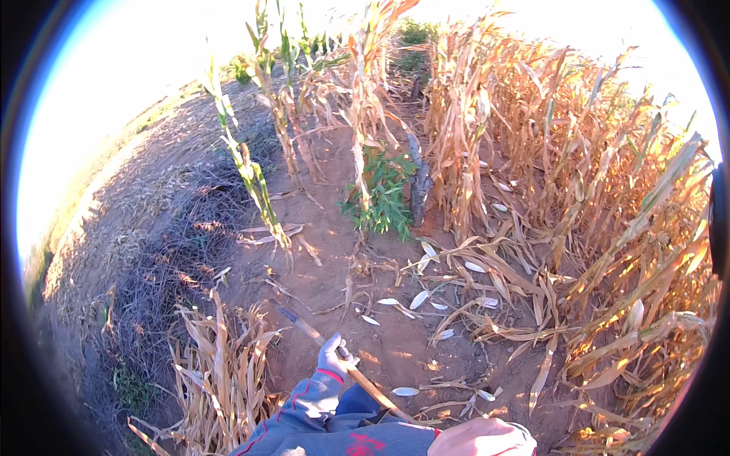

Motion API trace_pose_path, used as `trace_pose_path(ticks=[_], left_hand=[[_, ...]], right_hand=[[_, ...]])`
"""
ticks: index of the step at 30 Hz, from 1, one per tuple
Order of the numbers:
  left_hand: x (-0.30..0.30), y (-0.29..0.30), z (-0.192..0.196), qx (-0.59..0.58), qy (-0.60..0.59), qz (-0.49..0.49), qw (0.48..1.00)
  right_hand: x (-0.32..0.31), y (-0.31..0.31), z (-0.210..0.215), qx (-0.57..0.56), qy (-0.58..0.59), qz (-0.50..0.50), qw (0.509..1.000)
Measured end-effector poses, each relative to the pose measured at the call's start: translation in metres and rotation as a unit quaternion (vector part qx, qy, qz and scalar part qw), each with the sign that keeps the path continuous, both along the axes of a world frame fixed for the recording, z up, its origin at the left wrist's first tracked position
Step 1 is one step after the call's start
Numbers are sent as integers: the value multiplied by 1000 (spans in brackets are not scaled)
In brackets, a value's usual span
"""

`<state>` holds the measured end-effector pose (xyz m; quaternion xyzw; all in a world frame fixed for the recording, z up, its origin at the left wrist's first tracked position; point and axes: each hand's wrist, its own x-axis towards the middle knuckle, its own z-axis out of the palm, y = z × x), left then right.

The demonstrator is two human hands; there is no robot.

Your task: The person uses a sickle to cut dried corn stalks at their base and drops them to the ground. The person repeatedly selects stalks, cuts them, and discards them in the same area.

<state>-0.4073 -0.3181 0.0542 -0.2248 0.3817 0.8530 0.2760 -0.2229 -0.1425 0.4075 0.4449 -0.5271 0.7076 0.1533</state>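
Observation:
My left hand (334, 356), in a pale glove with a red cuff edge, is closed around a long wooden-handled tool (313, 332). The tool slants from lower right to upper left, and its far end narrows into a dark part over the soil. I cannot make out what kind of tool it is. Its near end passes out of sight at my grey jacket (327, 441). A sunlit pale sleeve (483, 438) shows at the lower edge; my right hand does not show. Left of the tool stands a bundle of dry corn stalks (222, 368).
Dense dry corn (532, 129) fills the right side. Ahead are a green leafy plant (385, 194), a dark stump (419, 182) and a half-green corn stalk (247, 167). Pale husks (419, 299) and fallen leaves litter the reddish soil. A brushwood heap (182, 251) runs along the left.

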Motion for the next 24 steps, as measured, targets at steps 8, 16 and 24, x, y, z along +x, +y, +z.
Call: trace_pose_path(ticks=[8,16,24], left_hand=[[17,-22,-1,-16,11,58,998],[43,-11,12,-27,-18,99,995],[58,-25,20,-57,-29,138,988]], right_hand=[[6,-11,1,36,0,-22,999],[29,0,12,186,-2,-288,939],[16,-65,21,11,181,-105,978]])
